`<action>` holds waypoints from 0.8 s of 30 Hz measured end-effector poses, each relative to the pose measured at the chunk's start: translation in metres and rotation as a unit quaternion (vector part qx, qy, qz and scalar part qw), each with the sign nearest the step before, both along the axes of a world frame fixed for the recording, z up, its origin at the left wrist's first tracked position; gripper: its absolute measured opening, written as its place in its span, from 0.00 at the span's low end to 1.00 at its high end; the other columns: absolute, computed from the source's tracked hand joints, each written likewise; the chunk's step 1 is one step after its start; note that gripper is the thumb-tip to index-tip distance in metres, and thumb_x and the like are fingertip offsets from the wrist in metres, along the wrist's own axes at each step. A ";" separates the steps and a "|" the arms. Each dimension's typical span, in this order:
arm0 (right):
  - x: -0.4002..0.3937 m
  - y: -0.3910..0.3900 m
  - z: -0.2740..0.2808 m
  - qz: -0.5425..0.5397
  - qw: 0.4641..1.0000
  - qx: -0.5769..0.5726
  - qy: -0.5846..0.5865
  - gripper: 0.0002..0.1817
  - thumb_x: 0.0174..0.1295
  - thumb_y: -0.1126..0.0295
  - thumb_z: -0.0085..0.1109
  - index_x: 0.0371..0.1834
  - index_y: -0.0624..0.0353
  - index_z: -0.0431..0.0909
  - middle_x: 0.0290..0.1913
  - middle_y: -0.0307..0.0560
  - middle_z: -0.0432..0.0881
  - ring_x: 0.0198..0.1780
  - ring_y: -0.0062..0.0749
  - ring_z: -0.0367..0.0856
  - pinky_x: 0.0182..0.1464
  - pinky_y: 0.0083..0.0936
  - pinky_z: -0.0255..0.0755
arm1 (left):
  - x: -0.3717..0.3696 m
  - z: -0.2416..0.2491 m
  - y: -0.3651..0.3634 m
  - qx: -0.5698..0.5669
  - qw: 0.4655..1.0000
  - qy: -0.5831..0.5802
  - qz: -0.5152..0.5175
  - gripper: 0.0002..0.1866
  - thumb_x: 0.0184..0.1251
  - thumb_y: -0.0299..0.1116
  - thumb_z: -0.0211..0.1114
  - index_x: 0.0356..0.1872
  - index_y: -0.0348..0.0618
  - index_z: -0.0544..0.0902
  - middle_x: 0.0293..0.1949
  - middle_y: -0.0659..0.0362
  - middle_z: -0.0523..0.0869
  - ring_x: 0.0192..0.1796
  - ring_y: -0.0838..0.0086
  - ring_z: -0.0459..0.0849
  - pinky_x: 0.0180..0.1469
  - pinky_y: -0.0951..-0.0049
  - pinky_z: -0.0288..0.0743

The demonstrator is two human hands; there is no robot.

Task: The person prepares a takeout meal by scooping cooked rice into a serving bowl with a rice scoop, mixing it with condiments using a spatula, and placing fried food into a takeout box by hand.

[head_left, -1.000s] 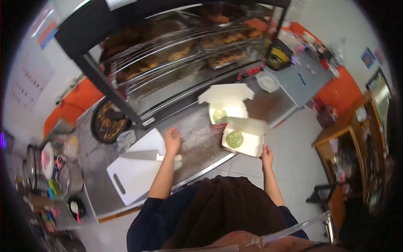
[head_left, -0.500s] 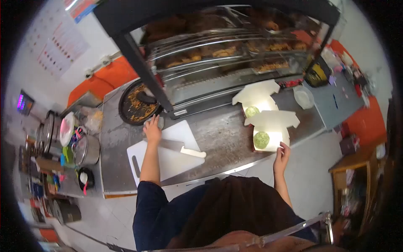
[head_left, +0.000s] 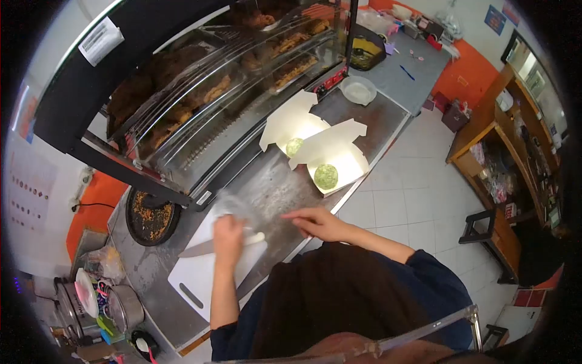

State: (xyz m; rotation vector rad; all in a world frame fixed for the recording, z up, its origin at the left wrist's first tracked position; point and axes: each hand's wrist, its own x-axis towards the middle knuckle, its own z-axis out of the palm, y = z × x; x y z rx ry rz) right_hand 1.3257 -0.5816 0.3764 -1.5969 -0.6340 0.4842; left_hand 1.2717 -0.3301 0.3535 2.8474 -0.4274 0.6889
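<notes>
My left hand [head_left: 227, 233] is over the white cutting board [head_left: 203, 276] and grips a crumpled clear plastic bag [head_left: 233, 203] that stands up from its fingers. My right hand [head_left: 315, 221] hovers over the steel counter [head_left: 273, 185] beside it, fingers stretched toward the bag and holding nothing. A cleaver [head_left: 200, 247] with a white handle lies across the board under my left hand. Two open white food boxes sit to the right, the near box [head_left: 354, 162] and the far box [head_left: 282, 124], each with a round green portion inside.
A glass display case [head_left: 200, 91] with fried food fills the back of the counter. A round dark tray of crumbs [head_left: 148, 215] sits at its left end. A white bowl [head_left: 357, 91] lies beyond the boxes. Pots and utensils [head_left: 115, 303] crowd the lower left. A wooden shelf [head_left: 503, 158] stands at the right.
My left hand has come back from the counter's far left with the clear plastic bag. My right hand has left the near food box and moved left toward the bag.
</notes>
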 end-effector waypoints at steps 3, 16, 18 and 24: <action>0.003 0.017 -0.006 0.052 0.984 -0.003 0.173 0.15 0.61 0.69 0.45 0.50 0.58 0.70 0.17 0.37 0.71 0.19 0.15 0.68 0.20 0.14 0.60 | 0.004 0.010 -0.043 -0.017 0.973 0.002 -0.230 0.09 0.40 0.28 0.59 0.27 0.43 0.75 0.26 0.57 0.71 0.31 0.64 0.71 0.33 0.66 0.64; -0.017 0.029 0.001 -0.122 0.971 0.202 -0.040 0.29 0.62 0.69 0.43 0.65 0.59 0.43 0.65 0.45 0.49 0.64 0.31 0.50 0.63 0.27 0.46 | 0.005 0.025 -0.102 -0.284 0.913 -0.136 -0.258 0.14 0.40 0.19 0.62 0.32 0.37 0.74 0.32 0.52 0.74 0.32 0.60 0.75 0.34 0.68 0.71; -0.007 0.024 0.003 -0.087 0.971 0.222 -0.023 0.31 0.63 0.67 0.41 0.66 0.58 0.37 0.67 0.44 0.41 0.66 0.30 0.43 0.64 0.27 0.41 | 0.009 0.033 -0.113 -0.340 0.921 -0.104 -0.160 0.12 0.43 0.20 0.62 0.32 0.36 0.74 0.32 0.50 0.75 0.32 0.60 0.76 0.33 0.70 0.71; 0.051 0.004 0.030 -0.139 0.898 0.418 0.021 0.47 0.48 0.31 0.36 0.64 0.32 0.21 0.68 0.37 0.24 0.68 0.43 0.28 0.62 0.53 0.30 | 0.041 0.039 -0.138 -0.371 0.896 0.031 -0.243 0.05 0.46 0.18 0.60 0.27 0.37 0.77 0.27 0.54 0.77 0.30 0.66 0.77 0.31 0.74 0.71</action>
